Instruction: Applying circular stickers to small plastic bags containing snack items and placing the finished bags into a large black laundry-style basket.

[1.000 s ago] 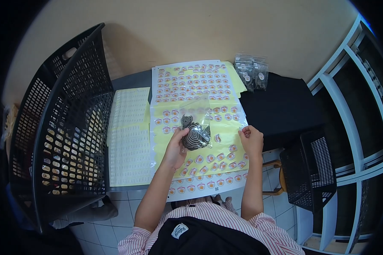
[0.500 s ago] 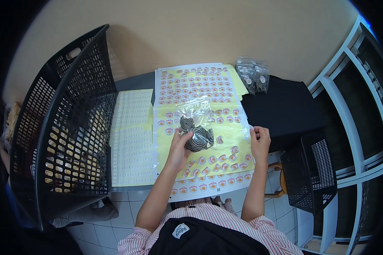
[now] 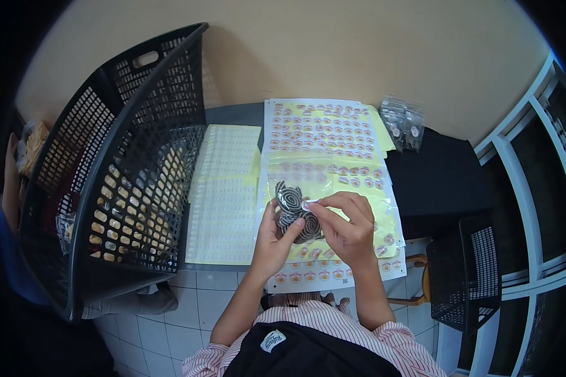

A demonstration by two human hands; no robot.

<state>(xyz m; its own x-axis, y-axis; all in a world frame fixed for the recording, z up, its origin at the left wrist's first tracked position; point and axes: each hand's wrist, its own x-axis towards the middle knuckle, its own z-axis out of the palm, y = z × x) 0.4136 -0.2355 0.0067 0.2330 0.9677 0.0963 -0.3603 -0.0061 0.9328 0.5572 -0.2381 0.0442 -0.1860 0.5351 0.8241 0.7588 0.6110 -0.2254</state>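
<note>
My left hand (image 3: 274,244) grips a clear plastic bag (image 3: 309,227) of dark, spiral-striped pieces, its thumb lying across the front. Thumb and fingers of my right hand (image 3: 351,231) pinch a small, pale round sticker (image 3: 306,205) against or just over the front of the bag; whether it touches cannot be made out. Beneath both hands lies a large yellow-backed sheet of round stickers (image 3: 326,164), with bare yellow patches in its lower half. Part of that sheet is hidden by the hands and the bag.
A tall black perforated basket (image 3: 126,119) stands at the left, with sheets of small white labels (image 3: 223,207) beside it. Several filled bags (image 3: 402,122) sit at the back right. A smaller black basket (image 3: 464,270) is lower right. Another person's arm (image 3: 9,201) shows far left.
My right hand has moved left from the sheet's right edge to the bag, bringing the sticker. The bag has tilted and come slightly nearer. The whole view has shifted.
</note>
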